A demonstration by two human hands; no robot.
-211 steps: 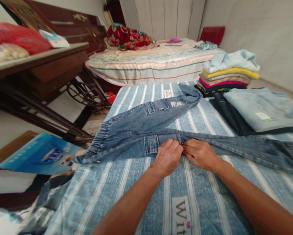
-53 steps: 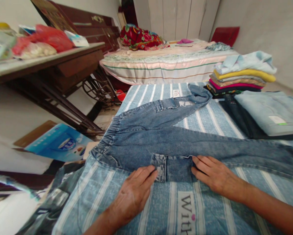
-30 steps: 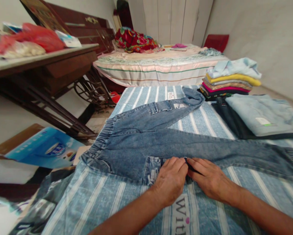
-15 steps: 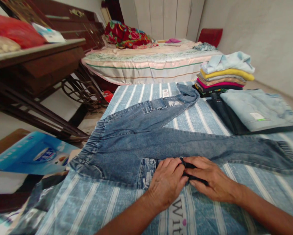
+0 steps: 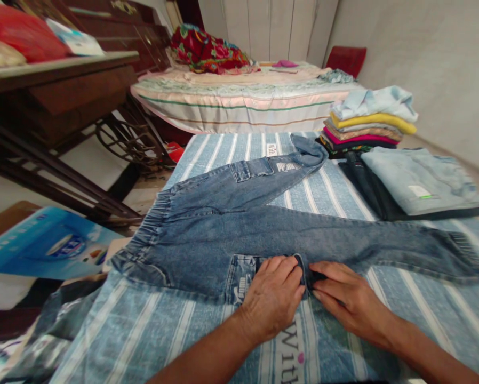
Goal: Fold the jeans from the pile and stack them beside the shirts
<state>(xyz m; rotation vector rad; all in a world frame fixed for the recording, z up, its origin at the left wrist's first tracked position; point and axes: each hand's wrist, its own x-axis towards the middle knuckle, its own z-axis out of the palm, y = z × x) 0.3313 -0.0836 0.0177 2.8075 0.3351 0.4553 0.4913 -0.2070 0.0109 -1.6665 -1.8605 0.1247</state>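
Observation:
Blue denim jeans (image 5: pixel 207 234) lie spread on the bed, gathered waistband to the left and legs to the right. The near leg stretches out straight, while the far leg bends at its end. My left hand (image 5: pixel 273 293) rests over the cargo pocket (image 5: pixel 241 274) of the near leg, its fingers curled together on the pocket's edge and hiding much of it. Just to its right, my right hand (image 5: pixel 347 298) pinches a dark bit of cloth (image 5: pixel 314 276) at the leg's near edge. Whether that dark cloth belongs to the pocket, I cannot tell.
A stack of folded clothes (image 5: pixel 367 125) stands at the back right. Folded light jeans (image 5: pixel 431 181) lie over dark trousers (image 5: pixel 363 186). To the left are a sewing-machine table (image 5: pixel 83 85) and a blue box (image 5: pixel 51 242). Another bed (image 5: pixel 239 114) is beyond.
My right hand has drawn slightly right, away from my left hand, and its fingers have closed into a pinch. More of the pocket's right edge shows. The view has shifted slightly.

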